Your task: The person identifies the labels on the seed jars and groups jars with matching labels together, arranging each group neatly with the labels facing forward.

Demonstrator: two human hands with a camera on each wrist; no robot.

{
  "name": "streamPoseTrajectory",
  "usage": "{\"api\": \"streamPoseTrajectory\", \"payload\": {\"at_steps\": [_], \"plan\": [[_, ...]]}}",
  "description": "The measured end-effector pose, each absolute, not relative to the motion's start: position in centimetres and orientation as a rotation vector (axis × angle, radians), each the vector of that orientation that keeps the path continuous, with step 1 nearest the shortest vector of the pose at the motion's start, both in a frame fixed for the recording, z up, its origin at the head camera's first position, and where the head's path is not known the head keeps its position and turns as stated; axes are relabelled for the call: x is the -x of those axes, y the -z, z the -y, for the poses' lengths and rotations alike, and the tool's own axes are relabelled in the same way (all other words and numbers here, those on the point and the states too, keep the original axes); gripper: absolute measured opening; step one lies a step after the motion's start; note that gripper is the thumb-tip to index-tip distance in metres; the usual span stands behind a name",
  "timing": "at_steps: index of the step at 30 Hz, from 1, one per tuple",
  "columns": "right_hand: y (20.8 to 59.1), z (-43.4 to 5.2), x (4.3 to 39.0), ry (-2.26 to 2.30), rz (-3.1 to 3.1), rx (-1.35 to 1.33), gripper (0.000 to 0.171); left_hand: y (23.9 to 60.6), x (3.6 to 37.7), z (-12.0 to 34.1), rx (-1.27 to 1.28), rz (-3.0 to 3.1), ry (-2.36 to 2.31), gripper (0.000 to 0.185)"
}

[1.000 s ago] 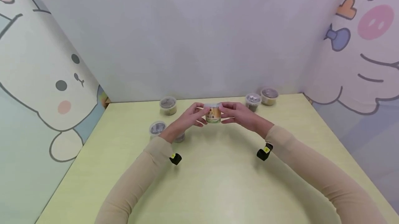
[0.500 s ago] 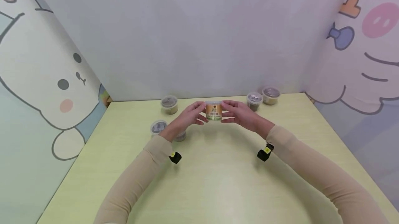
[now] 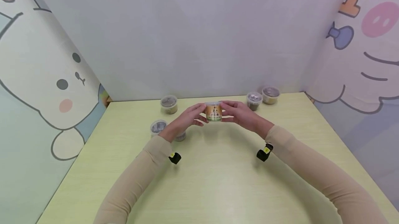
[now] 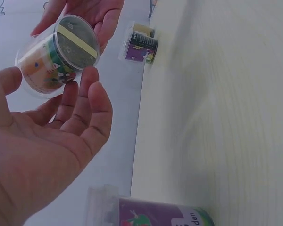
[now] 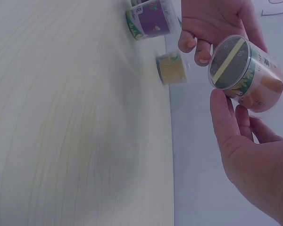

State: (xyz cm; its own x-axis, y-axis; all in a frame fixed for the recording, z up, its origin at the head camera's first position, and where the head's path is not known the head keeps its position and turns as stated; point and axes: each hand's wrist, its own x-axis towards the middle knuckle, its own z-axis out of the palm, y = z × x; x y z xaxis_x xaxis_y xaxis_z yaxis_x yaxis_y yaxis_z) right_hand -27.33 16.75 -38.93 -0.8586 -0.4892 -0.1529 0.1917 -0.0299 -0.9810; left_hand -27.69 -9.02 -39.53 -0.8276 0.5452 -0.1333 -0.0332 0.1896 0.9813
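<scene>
You're holding one small clear cup [image 3: 213, 111] up off the table [image 3: 218, 182], centre of the head view, just above mid-frame. Orange and green label, clear lid on top.

Left hand [image 3: 187, 118]: fingertips and thumb curled onto the cup's left side, a light pinch. In the left wrist view the cup [image 4: 56, 54] sits upper left, tilted, its bottom facing the lens with a pale strip across it; your left fingers [image 4: 92, 101] meet it from below.

Right hand [image 3: 238, 113]: gripping the cup's right side, same style. In the right wrist view the cup [image 5: 243, 70] is upper right, and your right fingers [image 5: 224, 117] touch its lower edge. Your left hand [image 5: 212, 23] shows top centre there.

Rest of the table, head view:
- one tub [image 3: 169, 104] at the back, left of centre
- lidded tub [image 3: 158, 126] left of your left wrist
- another tub [image 3: 179, 136] mostly hidden under that wrist
- two tubs at the back, right of centre, just beside each other: [image 3: 254, 100] and [image 3: 270, 95]

All five stand upright on the table, apart from the held cup. Wrist cameras [image 3: 175, 158] and [image 3: 263, 152] hang under your beige sleeves.
</scene>
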Motion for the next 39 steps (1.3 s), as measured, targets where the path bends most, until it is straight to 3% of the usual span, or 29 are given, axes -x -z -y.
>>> {"api": "streamPoseTrajectory", "payload": {"at_steps": [16, 23, 32, 39], "plan": [[38.8, -16.4, 27.6, 1.922, -1.793, 0.322, 0.064, 39.3, 28.2, 9.5, -0.498, -2.028, -1.665, 0.054], [38.0, -15.6, 28.2, 1.925, -1.803, 0.378, 0.06, 37.5, 29.0, 10.9, -0.569, -2.063, -1.582, 0.056], [36.3, -13.1, 29.1, 1.903, -1.874, 0.421, 0.072, 34.8, 30.5, 13.3, -0.572, -2.157, -1.45, 0.064], [36.2, -10.8, 30.5, 1.898, -1.939, 0.366, 0.069, 33.9, 31.5, 14.8, -0.627, -2.278, -1.308, 0.058]]}}
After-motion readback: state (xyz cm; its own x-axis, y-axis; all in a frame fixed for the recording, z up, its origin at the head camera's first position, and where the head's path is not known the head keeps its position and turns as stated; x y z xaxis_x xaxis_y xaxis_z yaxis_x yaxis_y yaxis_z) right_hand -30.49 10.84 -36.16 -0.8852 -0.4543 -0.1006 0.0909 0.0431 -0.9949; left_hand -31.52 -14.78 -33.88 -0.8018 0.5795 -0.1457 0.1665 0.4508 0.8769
